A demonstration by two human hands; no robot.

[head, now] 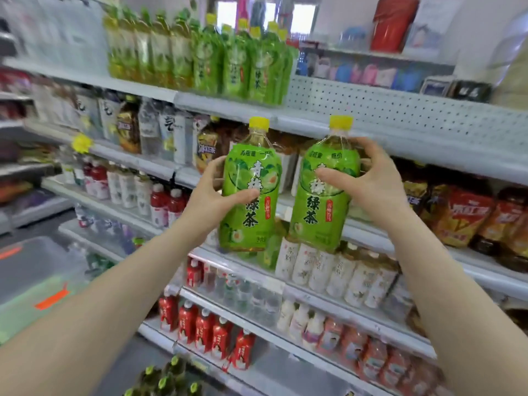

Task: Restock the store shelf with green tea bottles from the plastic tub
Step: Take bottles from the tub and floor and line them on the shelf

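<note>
My left hand [213, 195] grips a green tea bottle [251, 192] with a yellow cap, held upright in front of the shelves. A second green tea bottle [325, 190] of the same kind is upright in my right hand [368, 181], whose fingers curl round its upper body. The two bottles are side by side and a little apart. On the top shelf [228, 105] stands a row of green tea bottles [237, 64]. More yellow-capped bottle tops [168, 381] show at the bottom edge; what they stand in is hidden.
Lower shelves hold brown tea bottles [457, 215], white bottles [337, 270] and red bottles [205, 330]. A perforated shelf back [385, 110] lies to the right of the green row. A lidded translucent bin [37, 275] sits at the left.
</note>
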